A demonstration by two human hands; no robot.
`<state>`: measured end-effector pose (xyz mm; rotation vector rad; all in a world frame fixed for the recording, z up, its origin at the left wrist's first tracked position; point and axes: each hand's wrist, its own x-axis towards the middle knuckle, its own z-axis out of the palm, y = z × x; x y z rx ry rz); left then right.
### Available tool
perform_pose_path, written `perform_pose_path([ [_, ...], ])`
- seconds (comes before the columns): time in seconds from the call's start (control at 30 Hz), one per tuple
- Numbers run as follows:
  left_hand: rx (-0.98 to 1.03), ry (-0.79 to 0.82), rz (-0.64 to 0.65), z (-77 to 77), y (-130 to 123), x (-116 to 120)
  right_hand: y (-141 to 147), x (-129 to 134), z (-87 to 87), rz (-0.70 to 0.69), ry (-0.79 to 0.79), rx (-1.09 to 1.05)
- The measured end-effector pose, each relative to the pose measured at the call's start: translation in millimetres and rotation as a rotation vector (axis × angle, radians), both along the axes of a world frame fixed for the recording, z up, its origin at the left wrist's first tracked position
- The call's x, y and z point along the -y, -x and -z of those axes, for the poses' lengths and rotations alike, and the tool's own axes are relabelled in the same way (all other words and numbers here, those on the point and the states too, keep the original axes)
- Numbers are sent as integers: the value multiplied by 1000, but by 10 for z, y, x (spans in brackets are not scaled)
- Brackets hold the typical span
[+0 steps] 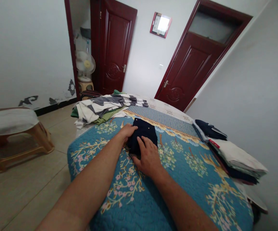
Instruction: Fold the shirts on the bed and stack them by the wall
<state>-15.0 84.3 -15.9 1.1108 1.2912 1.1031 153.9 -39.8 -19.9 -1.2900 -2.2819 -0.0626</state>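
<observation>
A dark navy folded garment (pixel 145 128) lies on the blue flowered bedspread (pixel 177 179), with small light dots near its far edge. My left hand (pixel 127 132) grips its left edge, thumb on top and the other fingers mostly hidden at the side. My right hand (pixel 148 157) rests on the near part of the cloth, its fingers spread and the thumb stretched out to the left. What kind of garment it is, I cannot tell.
At the bed's far left lies a loose heap of striped and green clothes (pixel 100 107). Folded clothes (pixel 237 154) are stacked along the right edge, beside a navy pile (pixel 209 129). A brown stool (pixel 21 141) stands on the left floor.
</observation>
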Motion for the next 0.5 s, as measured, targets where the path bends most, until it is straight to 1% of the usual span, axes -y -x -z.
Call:
perform_pose_path([
  [0.07,56,10,0,-36,-42,-1,22,28,62,35,-48,-2],
  [0.17,140,34,15,-78,-108,24,39,-37,87,85,-96,-6],
  [0.27,188,59,20,-90,-153,68,-10,-146,74,109,-92,13],
  [0.33,207,71,15,-96,-156,95,-77,-209,63,82,-75,-16],
  [0.43,261,73,73,-130,-105,111,-230,-296,9,37,-37,-205],
  [0.5,288,35,79,-164,-38,94,-369,-366,-83,69,14,-410],
])
